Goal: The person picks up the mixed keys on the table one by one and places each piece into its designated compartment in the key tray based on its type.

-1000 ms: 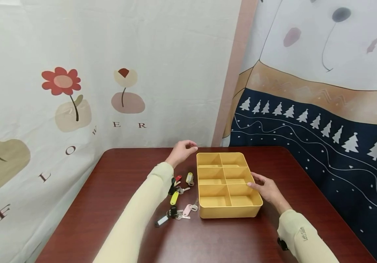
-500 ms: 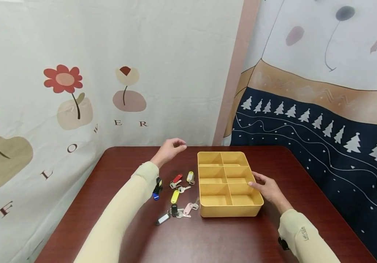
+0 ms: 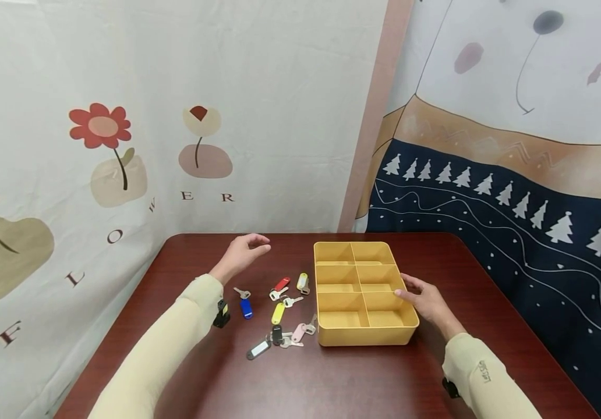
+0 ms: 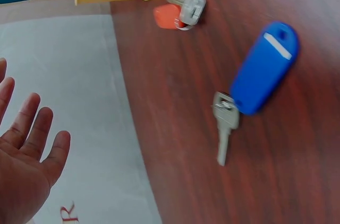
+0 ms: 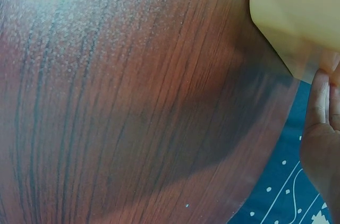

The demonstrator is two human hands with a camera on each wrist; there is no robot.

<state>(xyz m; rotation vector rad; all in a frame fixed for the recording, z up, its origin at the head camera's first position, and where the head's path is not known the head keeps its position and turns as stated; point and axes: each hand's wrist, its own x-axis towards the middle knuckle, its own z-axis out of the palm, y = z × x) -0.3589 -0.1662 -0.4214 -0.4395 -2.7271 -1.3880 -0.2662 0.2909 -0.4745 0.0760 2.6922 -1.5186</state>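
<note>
Right hand on box, left hand holding nothing, tagged keys loose on table

Head view: yellow box (image 3: 367, 337), six compartments, sits on the dark red table (image 3: 363, 384), right of the keys. Right hand (image 3: 427, 301) grips its right wall: thumb hooked over the rim, fingers outside. Left hand (image 3: 239, 254) hangs over the far left part of the table, well apart from the box, fingers relaxed, nothing in them. Nearest to it: key with blue tag (image 3: 246, 308), alone on the left. Between that and the box: red tag (image 3: 282, 284), bright yellow tag (image 3: 278, 313) and a yellow-edged tag (image 3: 302, 281) with keys. Nearer the person: pink tag (image 3: 299, 333) just beside the box, black fob (image 3: 276, 334), grey tag (image 3: 258, 349) with white label.

Left wrist view: left fingers spread apart, palm showing. Blue tag and its key lie flat on the wood, well apart from the hand. Red tag partly under its key near the top; box corner beyond.

Right wrist view: right fingers side by side against the box's outer wall; can't make out the thumb here. Patterned navy cloth (image 5: 276, 181) shows past the table edge.
</note>
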